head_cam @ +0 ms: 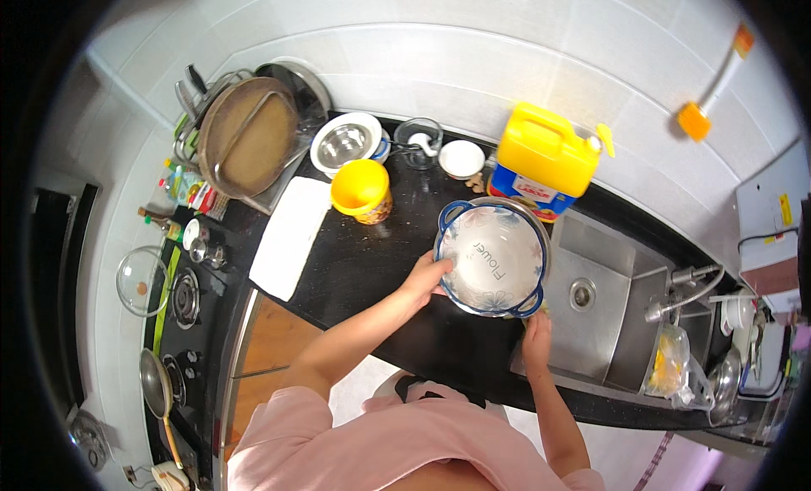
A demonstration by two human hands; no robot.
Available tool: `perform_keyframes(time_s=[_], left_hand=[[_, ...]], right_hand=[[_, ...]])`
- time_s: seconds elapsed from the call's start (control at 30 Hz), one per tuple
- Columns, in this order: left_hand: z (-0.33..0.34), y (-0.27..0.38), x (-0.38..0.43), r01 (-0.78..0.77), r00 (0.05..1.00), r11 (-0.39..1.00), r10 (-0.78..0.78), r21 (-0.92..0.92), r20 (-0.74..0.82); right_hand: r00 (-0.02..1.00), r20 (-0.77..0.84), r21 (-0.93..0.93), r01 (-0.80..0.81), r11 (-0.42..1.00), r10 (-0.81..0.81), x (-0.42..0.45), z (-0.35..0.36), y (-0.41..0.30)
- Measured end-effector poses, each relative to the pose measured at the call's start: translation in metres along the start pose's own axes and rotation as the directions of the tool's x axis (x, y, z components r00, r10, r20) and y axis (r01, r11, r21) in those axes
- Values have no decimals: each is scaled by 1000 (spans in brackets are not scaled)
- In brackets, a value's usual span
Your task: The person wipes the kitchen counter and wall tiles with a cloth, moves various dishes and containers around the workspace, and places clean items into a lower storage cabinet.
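A white ceramic bowl (491, 259) with a blue rim, two blue loop handles and a flower pattern is just in front of me, beside the sink. Beneath it shows the edge of another round vessel. My left hand (429, 277) grips the bowl's left side, its thumb over the rim. At the bowl's lower right, near one blue handle, is my right hand (537, 339); its fingers are partly hidden under the edge, so its hold is unclear. A yellow bucket (362, 190) and a white cloth or paper sheet (291, 237) lie further left on the black counter.
The steel sink (583, 326) with its faucet (659, 310) is on the right. Behind the bowl stands a yellow oil jug (545, 155). White bowls (461, 159), a glass bowl (418, 142) and a large pan (250, 136) line the wall. A gas stove (174, 339) is left.
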State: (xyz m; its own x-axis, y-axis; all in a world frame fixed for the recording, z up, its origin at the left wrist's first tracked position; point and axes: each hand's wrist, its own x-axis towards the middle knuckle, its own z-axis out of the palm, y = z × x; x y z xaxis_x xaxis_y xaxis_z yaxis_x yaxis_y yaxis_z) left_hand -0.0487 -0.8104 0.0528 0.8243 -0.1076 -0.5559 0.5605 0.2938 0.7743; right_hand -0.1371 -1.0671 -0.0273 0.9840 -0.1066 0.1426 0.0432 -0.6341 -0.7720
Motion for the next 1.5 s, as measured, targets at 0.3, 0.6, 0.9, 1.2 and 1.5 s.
perform_keyframes(time_s=[0.3,0.6,0.9,1.2,1.5], left_hand=[[-116,15,-54,18,993,1000,-15,25,-120],[-161,-5,-67,93,976,995,-84,37,-201],[-181,-8,-63,152,984,987,-147,48,-104],[-194,51,-25,-218,841,540,526,813,-124],[-230,148,73,-264,474,142,881,954,1]], right_hand=[[842,403,-10,397,918,-360,21,71,-63],[953,282,173,61,983,-109,80,94,-148],[933,325,-408,284,868,-152,93,121,-191],[926,365,-577,306,758,-96,96,134,-187],[870,453,-183,305,935,-195,123,99,-209]])
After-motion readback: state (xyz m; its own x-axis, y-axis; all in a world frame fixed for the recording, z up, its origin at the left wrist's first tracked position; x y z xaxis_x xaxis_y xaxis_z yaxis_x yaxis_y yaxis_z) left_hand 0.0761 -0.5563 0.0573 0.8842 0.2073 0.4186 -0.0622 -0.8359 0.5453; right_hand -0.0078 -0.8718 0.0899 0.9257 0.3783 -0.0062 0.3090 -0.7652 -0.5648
